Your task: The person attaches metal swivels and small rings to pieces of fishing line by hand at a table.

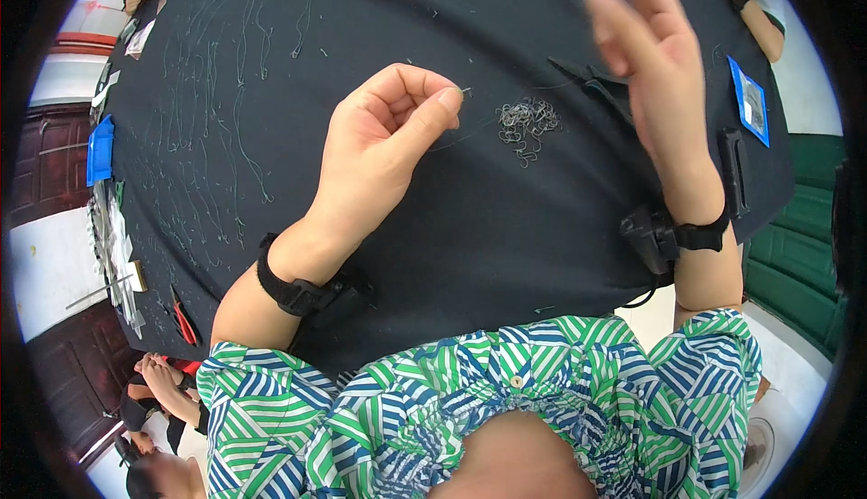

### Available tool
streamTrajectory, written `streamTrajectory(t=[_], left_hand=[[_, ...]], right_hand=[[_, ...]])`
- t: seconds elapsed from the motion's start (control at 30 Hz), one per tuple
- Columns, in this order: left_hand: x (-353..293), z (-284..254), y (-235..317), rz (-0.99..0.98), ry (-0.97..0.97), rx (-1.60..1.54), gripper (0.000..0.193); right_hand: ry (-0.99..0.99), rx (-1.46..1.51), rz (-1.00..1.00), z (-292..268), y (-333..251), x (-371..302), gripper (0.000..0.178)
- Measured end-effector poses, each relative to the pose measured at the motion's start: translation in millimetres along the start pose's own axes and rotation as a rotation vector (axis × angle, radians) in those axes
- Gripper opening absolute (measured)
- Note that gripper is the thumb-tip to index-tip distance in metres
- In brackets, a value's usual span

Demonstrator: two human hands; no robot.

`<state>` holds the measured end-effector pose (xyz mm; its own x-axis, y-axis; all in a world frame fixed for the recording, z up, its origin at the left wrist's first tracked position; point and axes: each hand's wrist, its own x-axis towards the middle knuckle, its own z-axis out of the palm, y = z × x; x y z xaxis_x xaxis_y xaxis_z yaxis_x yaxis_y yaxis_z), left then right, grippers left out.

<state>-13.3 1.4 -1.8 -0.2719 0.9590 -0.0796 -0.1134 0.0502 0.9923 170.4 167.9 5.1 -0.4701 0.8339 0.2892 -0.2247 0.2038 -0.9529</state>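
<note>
My left hand (384,142) is raised over the dark cloth, thumb and forefinger pinched together. A tiny pale end of what looks like fishing line (466,92) pokes out at the fingertips; whether a hook is inside the pinch is hidden. My right hand (655,74) is lifted farther right, its fingers bent and blurred by motion, so I cannot see if anything is between them. Between the hands lies a heap of small metal fish hooks (526,124). Behind the right hand rests a dark-handled cutting tool (601,86), partly covered.
Many thin lines with hooks (239,93) are spread over the left of the black-covered table (470,246). Red-handled pliers (183,318) lie near the left edge. Blue packets (750,102) and a black holder (735,174) sit at the right. Other people are around the table.
</note>
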Motion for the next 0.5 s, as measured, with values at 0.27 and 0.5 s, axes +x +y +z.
streamTrajectory(t=[0.27, 0.5], left_hand=[[-2, 2, 0, 0.029, -0.055, 0.117, 0.013], [-3, 2, 3, 0.012, -0.087, 0.139, 0.011]], right_hand=[[-0.599, -0.327, -0.062, 33, -1, -26, 0.021], [-0.592, -0.319, -0.046, 31, 0, -24, 0.010]])
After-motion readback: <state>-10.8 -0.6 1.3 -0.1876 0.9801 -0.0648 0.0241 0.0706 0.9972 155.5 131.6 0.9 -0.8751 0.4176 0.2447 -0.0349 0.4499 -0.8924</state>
